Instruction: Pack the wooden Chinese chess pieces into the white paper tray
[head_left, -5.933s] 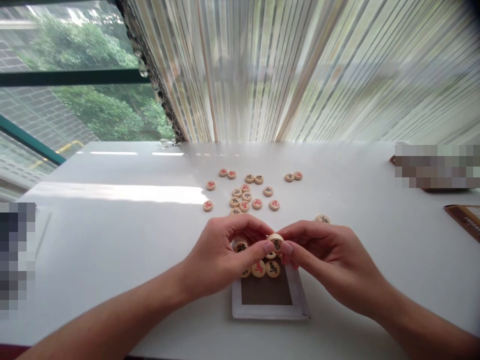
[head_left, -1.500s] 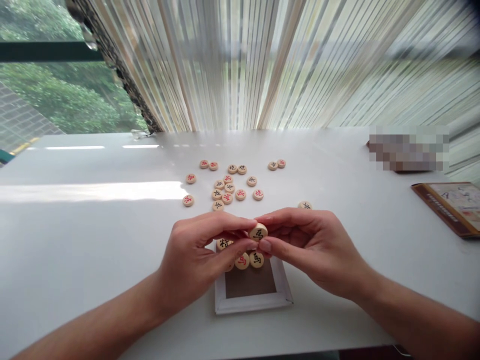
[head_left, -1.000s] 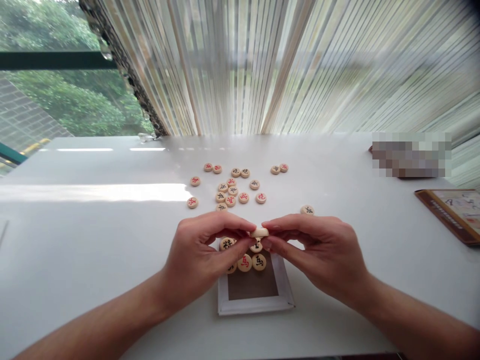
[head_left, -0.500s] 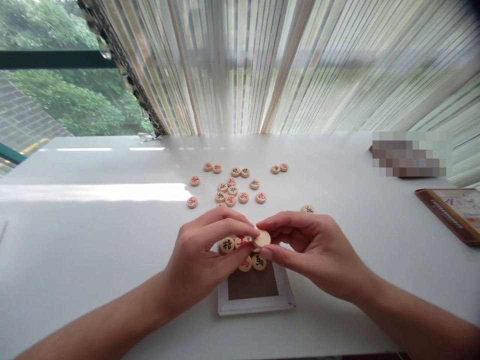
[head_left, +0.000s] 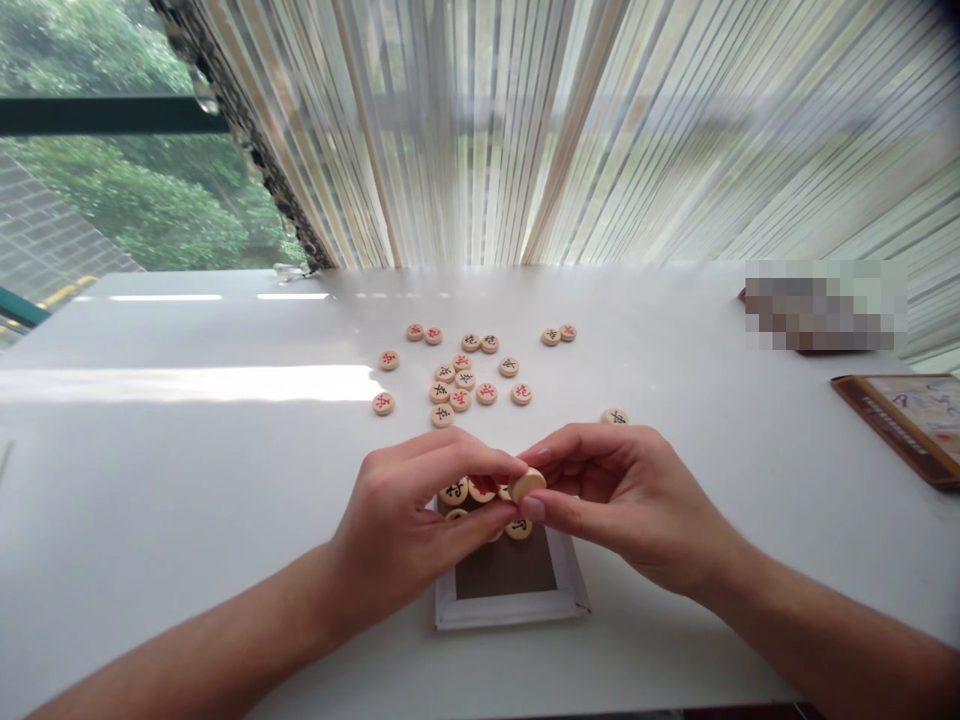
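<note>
Between the fingertips of both hands, a round wooden xiangqi piece [head_left: 529,486] is held tilted, a plain side toward me. My left hand [head_left: 420,500] pinches it from the left with thumb and forefinger. From the right, my right hand [head_left: 622,500] grips it the same way, the other fingers curled. Just below the hands lies a shallow box [head_left: 510,608] with a white rim and brown bottom. Several pieces sit in its far part, among them a black-marked piece [head_left: 518,525] and another black-marked piece [head_left: 454,490]. My left hand partly hides the others.
Several loose xiangqi pieces [head_left: 460,400] with red or black characters are scattered on the white table [head_left: 225,500] beyond my hands. One piece [head_left: 616,417] lies behind my right hand. A brown flat box [head_left: 900,430] rests at the right edge, near a blurred-out object [head_left: 817,310]. Striped curtains [head_left: 465,130] hang behind.
The held piece has turned between my fingertips, showing more of its edge. My left fingertips have shifted slightly right, and a loose piece behind that hand shows more fully.
</note>
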